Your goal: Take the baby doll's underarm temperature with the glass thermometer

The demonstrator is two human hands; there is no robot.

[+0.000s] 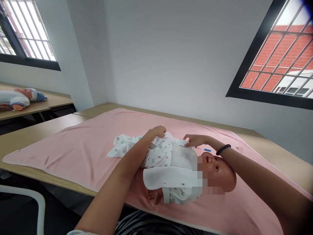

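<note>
A baby doll (pixel 231 174) lies on its back on a pink blanket (pixel 80 143), its head to the right. It wears a white baby shirt (pixel 157 155) with a small print, and the front flaps are spread apart. My left hand (pixel 159 131) is closed on the shirt's far edge, near the doll's waist. Close to the doll's chest, my right hand (pixel 197 140) has thumb and fingers around the upper end of the far flap. A thin blue-and-white stick (pixel 204 149) lies beside the doll's head, just under my right wrist.
The blanket covers much of a wooden table (pixel 264 140) pushed near a grey wall. On another table at left lies a second doll (pixel 17 98) with a blue-and-white cap. A white metal tube frame (pixel 40 209) stands at the lower left.
</note>
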